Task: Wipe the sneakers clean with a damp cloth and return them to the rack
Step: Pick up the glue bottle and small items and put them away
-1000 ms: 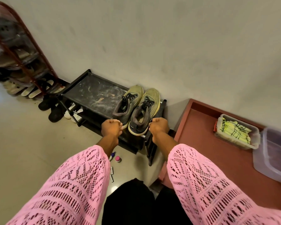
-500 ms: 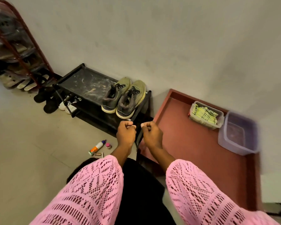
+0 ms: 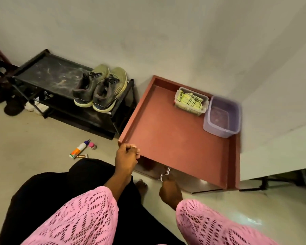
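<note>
Left hand (image 3: pixel 126 156) raised, fingers curled into a loose fist, holding nothing, beside the red cabinet (image 3: pixel 175 138) corner. Right hand (image 3: pixel 170 190) low near the cabinet handle (image 3: pixel 164 175); finger state unclear. Sneakers (image 3: pixel 99 89) side by side on the rack (image 3: pixel 48 73) top.

Black rack (image 3: pixel 48 71) against the wall, top shelf dusty, pair of sneakers (image 3: pixel 100 89) at its right end, heels outward. Beside it, red-brown cabinet top (image 3: pixel 166 138) with raised rim, holding a clear box (image 3: pixel 191 101) of cloth and, touching it, a purple tub (image 3: pixel 223 117) in the far corner. On the floor (image 3: pixel 25 147): tube (image 3: pixel 79 149), small pink-capped jar (image 3: pixel 92 145), shoes left of the rack.
</note>
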